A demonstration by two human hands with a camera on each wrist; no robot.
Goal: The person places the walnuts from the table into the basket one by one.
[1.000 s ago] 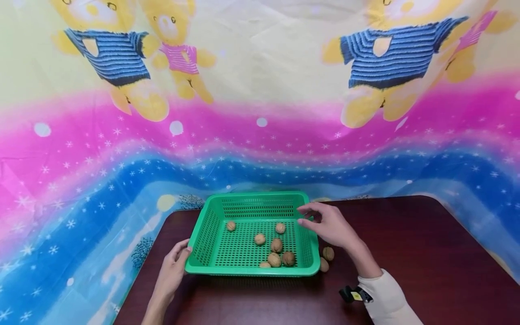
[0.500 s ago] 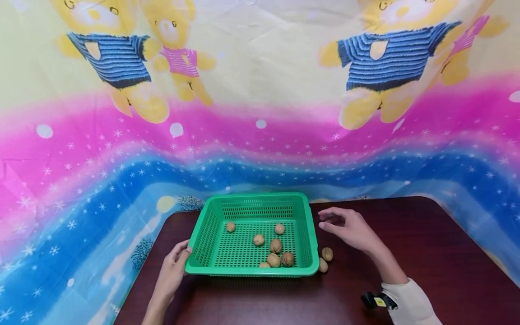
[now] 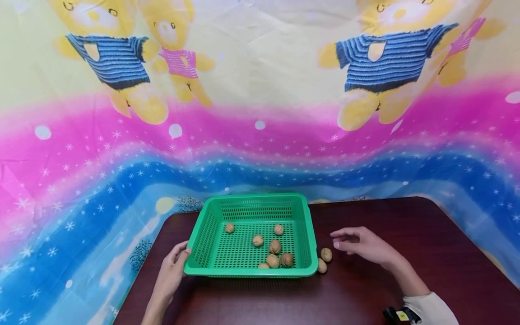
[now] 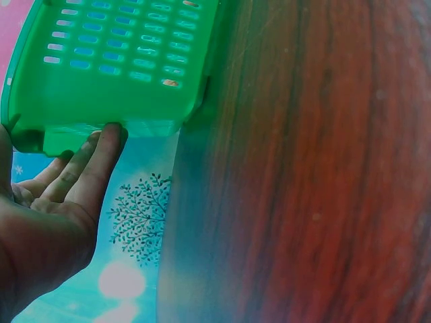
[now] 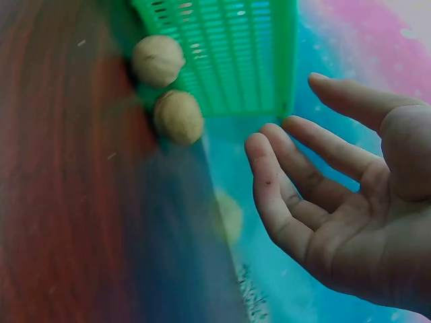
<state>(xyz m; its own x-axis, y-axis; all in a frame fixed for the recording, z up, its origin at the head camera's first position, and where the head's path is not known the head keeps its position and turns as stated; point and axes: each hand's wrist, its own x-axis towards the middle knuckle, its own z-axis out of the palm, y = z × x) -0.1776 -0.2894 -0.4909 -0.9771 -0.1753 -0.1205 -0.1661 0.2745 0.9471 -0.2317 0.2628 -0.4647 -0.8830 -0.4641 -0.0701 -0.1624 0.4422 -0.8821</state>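
A green plastic basket (image 3: 252,272) with slotted walls sits on the table, holding several walnuts (image 3: 275,246), most of them toward its right side. My left hand (image 3: 169,271) grips the basket's left rim, thumb on top and fingers under it; the left wrist view shows the fingers (image 4: 101,161) against the wall's outside. Two walnuts lie on the table just outside the basket's right wall: one walnut (image 3: 326,254) and a nearer walnut (image 3: 322,266). To their right hovers my right hand (image 3: 367,246), fingers loosely bent, thumb apart, holding nothing. The right wrist view shows it apart from both walnuts.
A dark reddish-brown wooden table (image 3: 406,234) carries everything. Behind it and at the sides hangs a cloth (image 3: 260,149) printed with bears and snowflakes. A black strap device (image 3: 402,314) is on the right wrist by the pale sleeve (image 3: 431,309).
My right hand has moved from over the basket's right rim to the right and nearer, down beside the two loose walnuts. The left hand and basket stay in place.
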